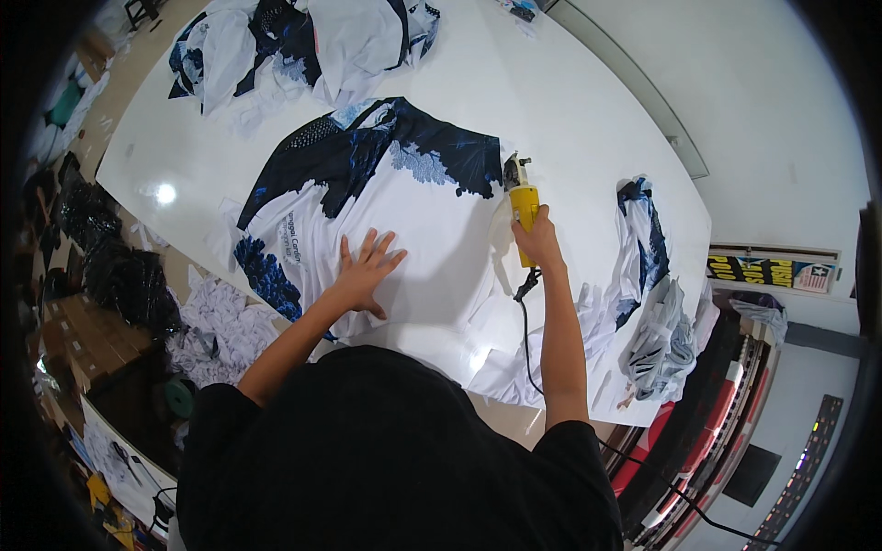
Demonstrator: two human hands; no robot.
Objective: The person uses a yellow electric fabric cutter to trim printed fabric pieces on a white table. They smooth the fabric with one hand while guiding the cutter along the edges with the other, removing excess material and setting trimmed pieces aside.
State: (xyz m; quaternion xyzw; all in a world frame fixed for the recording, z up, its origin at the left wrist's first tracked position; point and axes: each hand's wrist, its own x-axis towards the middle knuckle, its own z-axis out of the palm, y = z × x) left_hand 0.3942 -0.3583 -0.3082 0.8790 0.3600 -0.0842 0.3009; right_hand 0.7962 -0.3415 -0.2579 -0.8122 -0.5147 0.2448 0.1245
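Note:
A white, black and blue printed fabric [432, 248] lies spread on the white table [147, 156] in front of me. Flat on its white part rests my left hand [366, 277], fingers spread. My right hand [540, 241] is wrapped around the yellow body of a handheld electric fabric cutter [524, 204]. The cutter's metal head is at the fabric's right edge, beside the dark printed corner. From the cutter's rear a black cord [526, 321] runs down toward me. Whether the blade touches the cloth, I cannot tell.
More printed fabric [358, 50] is heaped at the table's far left. A narrow printed piece [638, 239] and a grey folded bundle [663, 344] lie at the right. White scraps [220, 331] pile up at lower left, near cardboard boxes [92, 340]. A large machine [698, 441] stands at lower right.

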